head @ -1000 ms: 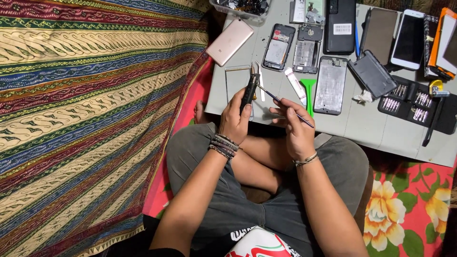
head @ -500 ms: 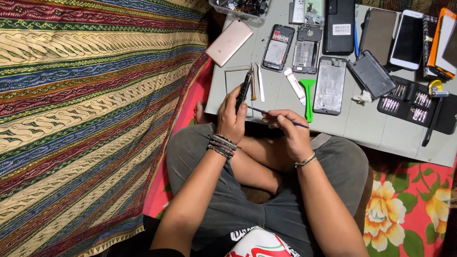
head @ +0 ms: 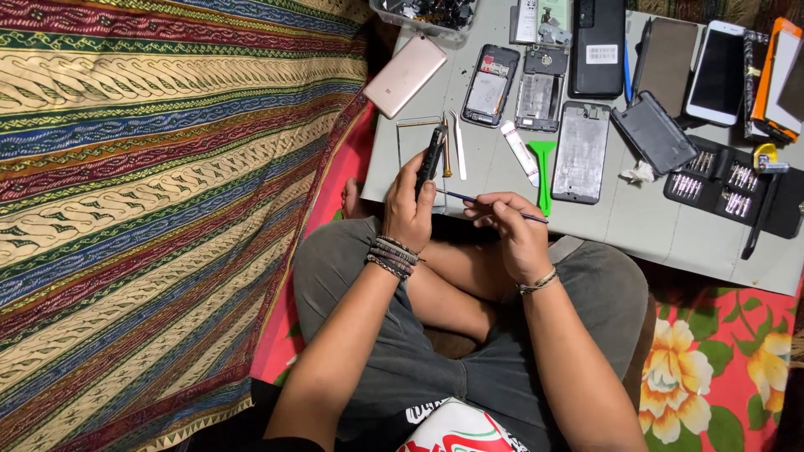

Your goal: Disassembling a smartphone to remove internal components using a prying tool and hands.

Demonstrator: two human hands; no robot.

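the person sits cross-legged at the near edge of a low grey bench (head: 502,188). the left hand (head: 410,209) is closed around a slim black phone part (head: 430,156), holding it nearly upright, its top end tilted toward 1 o'clock and raised over the bench edge. the right hand (head: 515,230) pinches a thin dark tool (head: 490,205) that lies almost level, its tip pointing to 9 o'clock and ending just beside the left hand, below the black part; whether it touches is too fine to tell.

on the bench, at 12 o'clock from the left hand, lie white tweezers (head: 457,155) next to a clear glass panel (head: 414,138). at 11 o'clock rests a pink phone back (head: 405,74). at 1 o'clock from the right hand lies a green pry tool (head: 543,172), beside a white tube (head: 520,152) and an opened silver phone frame (head: 581,153). farther off, at 2 o'clock, a black screwdriver bit set (head: 727,180) sits near the bench's right end. a striped cloth (head: 159,201) covers the floor at 9 o'clock.
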